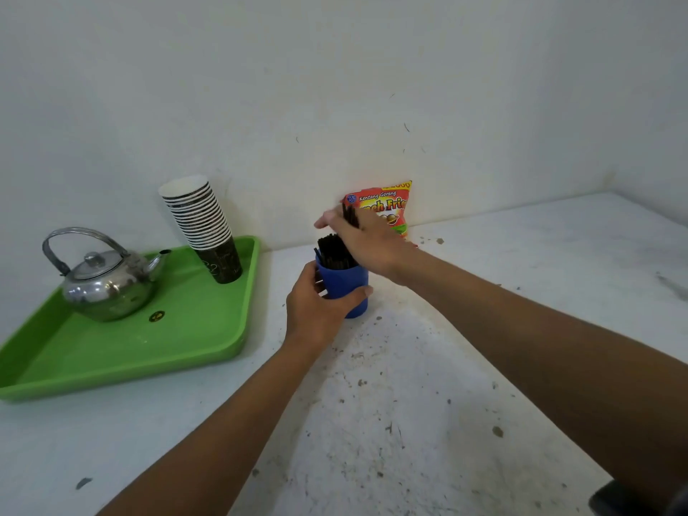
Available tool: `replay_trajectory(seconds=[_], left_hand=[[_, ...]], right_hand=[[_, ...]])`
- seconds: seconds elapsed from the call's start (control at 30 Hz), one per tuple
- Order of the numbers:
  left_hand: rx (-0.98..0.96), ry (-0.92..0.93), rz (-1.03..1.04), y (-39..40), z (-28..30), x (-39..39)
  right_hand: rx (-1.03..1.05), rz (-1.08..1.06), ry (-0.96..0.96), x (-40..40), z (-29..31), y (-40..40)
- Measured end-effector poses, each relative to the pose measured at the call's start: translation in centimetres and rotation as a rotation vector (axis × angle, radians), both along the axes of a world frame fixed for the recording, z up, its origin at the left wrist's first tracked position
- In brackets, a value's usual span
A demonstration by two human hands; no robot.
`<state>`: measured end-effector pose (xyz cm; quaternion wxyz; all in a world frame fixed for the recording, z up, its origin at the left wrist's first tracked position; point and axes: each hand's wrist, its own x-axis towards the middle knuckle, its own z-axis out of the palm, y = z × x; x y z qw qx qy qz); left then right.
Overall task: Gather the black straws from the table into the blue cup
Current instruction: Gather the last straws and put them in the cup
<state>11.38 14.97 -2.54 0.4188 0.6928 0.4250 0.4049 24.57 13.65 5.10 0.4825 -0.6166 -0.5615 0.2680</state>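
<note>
A blue cup [344, 284] stands upright on the white table near the back wall. A bundle of black straws [332, 252] sticks out of its top. My left hand [316, 305] wraps around the cup's left and front side. My right hand [363, 236] hovers just above the cup and grips a few black straws [349, 214], whose upper ends poke out above the fingers. Their lower ends are hidden behind the hand, so whether they reach into the cup cannot be told.
A green tray [123, 351] lies at the left with a steel kettle [102, 281] and a leaning stack of paper cups [203, 225] on it. A red snack bag [387, 206] leans on the wall behind the cup. The white table [428, 404] is speckled with dirt.
</note>
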Motion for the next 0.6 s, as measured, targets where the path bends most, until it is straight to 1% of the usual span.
replay_trajectory(seconds=[0.1,0.17,0.2,0.27,0.33,0.4,0.5,0.57,0.6], left_hand=[[0.019,0.013,0.02,-0.6,0.2,0.1],[0.027,0.008,0.022,-0.9,0.2,0.1],[0.034,0.009,0.023,-1.0,0.3,0.1],[0.046,0.013,0.026,-1.3,0.3,0.1],[0.059,0.015,0.029,-1.5,0.2,0.1],[0.072,0.021,0.036,-1.6,0.3,0.1],[0.085,0.036,0.029,-1.7,0.2,0.0],[0.086,0.052,0.016,-1.8,0.0,-0.2],[0.075,0.051,0.003,-1.8,-0.1,-0.4]], right_hand=[[0.02,0.0,0.021,0.2,-1.3,-1.0],[0.102,-0.036,0.039,0.2,-1.5,-1.7],[0.161,-0.062,0.015,0.1,-1.4,-2.1],[0.299,-0.099,-0.102,0.1,-1.1,-2.6],[0.359,-0.065,-0.257,-0.2,-0.8,-3.2],[0.313,-0.003,-0.416,-0.6,-0.8,-3.6],[0.179,0.07,-0.63,-0.8,-0.9,-4.1],[0.118,0.102,-0.721,-0.6,-1.0,-4.3],[0.104,0.114,-0.735,-0.4,-1.0,-4.4]])
